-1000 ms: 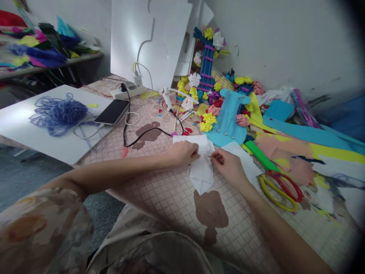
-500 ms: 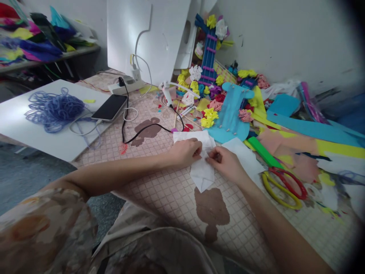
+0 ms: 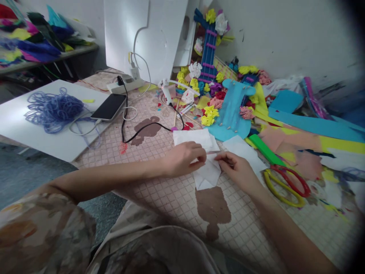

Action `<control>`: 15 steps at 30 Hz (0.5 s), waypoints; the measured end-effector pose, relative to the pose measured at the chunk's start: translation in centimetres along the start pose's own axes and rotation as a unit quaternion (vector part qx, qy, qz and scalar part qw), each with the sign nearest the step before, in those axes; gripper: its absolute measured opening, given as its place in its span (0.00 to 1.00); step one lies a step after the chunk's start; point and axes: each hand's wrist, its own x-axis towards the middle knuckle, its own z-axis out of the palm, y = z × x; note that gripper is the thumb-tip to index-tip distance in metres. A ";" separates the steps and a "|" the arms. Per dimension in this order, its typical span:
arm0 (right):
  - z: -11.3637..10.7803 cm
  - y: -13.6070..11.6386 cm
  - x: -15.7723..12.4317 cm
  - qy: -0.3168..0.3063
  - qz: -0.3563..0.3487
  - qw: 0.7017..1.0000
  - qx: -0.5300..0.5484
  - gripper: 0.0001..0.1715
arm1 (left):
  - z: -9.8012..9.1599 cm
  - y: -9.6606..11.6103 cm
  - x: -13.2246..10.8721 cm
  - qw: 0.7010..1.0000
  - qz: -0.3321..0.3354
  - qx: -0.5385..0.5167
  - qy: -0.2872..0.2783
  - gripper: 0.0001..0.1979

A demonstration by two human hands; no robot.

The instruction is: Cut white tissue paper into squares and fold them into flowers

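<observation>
A small creased sheet of white paper (image 3: 207,177) lies between my hands, with folds across its lower part. My left hand (image 3: 185,158) is curled at its upper left edge, thumb and fingertips closed on the paper. At the upper right corner my right hand (image 3: 236,167) pinches the same sheet between thumb and forefinger. Just beyond my knuckles rests a folded stack of white paper (image 3: 195,137). Another white sheet (image 3: 245,152) lies to the right, partly behind my right hand.
Scissors (image 3: 285,186) and a green bar (image 3: 266,150) lie right. Beyond are a turquoise cutout (image 3: 230,110), a hot glue gun (image 3: 166,93) and crumpled paper flowers (image 3: 210,115). Left are a phone (image 3: 109,107), a black cable (image 3: 139,131) and purple yarn (image 3: 55,110) on a white board (image 3: 64,146).
The small sheet has come apart from the folded stack and shifted slightly toward me. My hands have moved a little farther apart, the right one to the right.
</observation>
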 end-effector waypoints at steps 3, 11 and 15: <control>-0.1 0.1 -1.7 0.012 0.008 1.000 -0.011 0.12 | 0.7 1.4 -1.5 0.998 0.028 0.019 -0.057 0.09; 0.0 0.1 -4.5 0.100 -0.183 0.958 -0.199 0.11 | 2.2 3.2 -2.8 0.977 0.108 0.169 -0.078 0.08; -0.1 0.3 -4.9 0.115 -0.212 0.943 -0.228 0.12 | 1.9 2.6 -2.8 0.971 0.115 0.202 -0.063 0.08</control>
